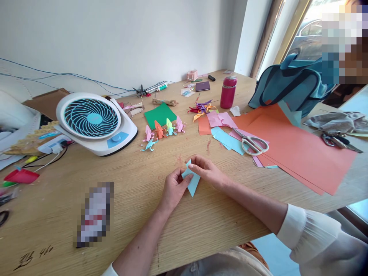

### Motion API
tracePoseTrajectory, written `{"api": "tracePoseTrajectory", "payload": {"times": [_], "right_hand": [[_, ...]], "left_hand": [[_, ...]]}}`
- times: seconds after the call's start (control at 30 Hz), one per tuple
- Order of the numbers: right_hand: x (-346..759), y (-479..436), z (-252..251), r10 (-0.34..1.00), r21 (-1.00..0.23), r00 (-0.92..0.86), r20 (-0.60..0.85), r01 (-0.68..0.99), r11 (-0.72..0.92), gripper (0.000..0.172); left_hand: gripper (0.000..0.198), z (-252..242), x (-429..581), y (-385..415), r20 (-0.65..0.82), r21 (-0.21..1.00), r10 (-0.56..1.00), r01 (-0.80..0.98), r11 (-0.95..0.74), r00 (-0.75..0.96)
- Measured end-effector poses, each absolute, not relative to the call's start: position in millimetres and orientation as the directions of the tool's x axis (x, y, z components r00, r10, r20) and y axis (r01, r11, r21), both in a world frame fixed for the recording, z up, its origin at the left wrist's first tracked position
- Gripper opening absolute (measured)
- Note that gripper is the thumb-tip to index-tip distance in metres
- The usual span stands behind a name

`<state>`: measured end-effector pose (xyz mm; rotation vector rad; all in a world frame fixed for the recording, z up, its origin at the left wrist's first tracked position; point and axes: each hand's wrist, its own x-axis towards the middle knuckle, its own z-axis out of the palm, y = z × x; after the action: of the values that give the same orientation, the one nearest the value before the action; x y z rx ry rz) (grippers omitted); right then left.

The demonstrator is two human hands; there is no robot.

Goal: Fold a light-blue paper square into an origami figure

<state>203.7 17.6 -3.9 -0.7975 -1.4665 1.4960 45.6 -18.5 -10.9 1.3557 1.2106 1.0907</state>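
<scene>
A light blue folded paper (193, 186) is held just above the wooden table, one pointed end toward me. My left hand (176, 186) grips its left side, with the thumb lying on the front. At the upper right edge, my right hand (209, 171) pinches it between thumb and fingers. Beyond my hands stand several small origami figures in pink, orange and green, among them an orange one (160, 129). A light blue origami figure (149, 145) lies in front of them. The fingers behind the paper are partly hidden.
A white fan (93, 119) stands at the left. To the right lie scissors (254, 145) on light blue paper sheets (230, 140) and large orange sheets (304, 149). A magenta bottle (228, 93) and a teal bag (284, 86) stand farther back. A green sheet (160, 114) lies behind the figures.
</scene>
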Motion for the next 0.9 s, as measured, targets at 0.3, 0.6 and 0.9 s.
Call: {"api": "tracePoseTrajectory", "payload": {"times": [0.3,0.6,0.9], "right_hand": [[198,17,-22,0.870,-0.997,-0.487,0.079,-0.054,0.061,0.044],[199,10,-22,0.837,-0.950,-0.533,0.125,0.178,0.256,0.031],[200,10,-21,0.827,-0.951,-0.545,0.135,0.163,0.263,0.022]], "left_hand": [[0.040,-19,38,-13,0.035,0.999,0.998,0.005,-0.035,-0.050],[0.035,-18,39,-11,0.036,0.996,0.998,-0.083,-0.040,-0.043],[0.029,-21,37,-11,-0.037,0.982,0.999,-0.186,0.041,0.025]]}}
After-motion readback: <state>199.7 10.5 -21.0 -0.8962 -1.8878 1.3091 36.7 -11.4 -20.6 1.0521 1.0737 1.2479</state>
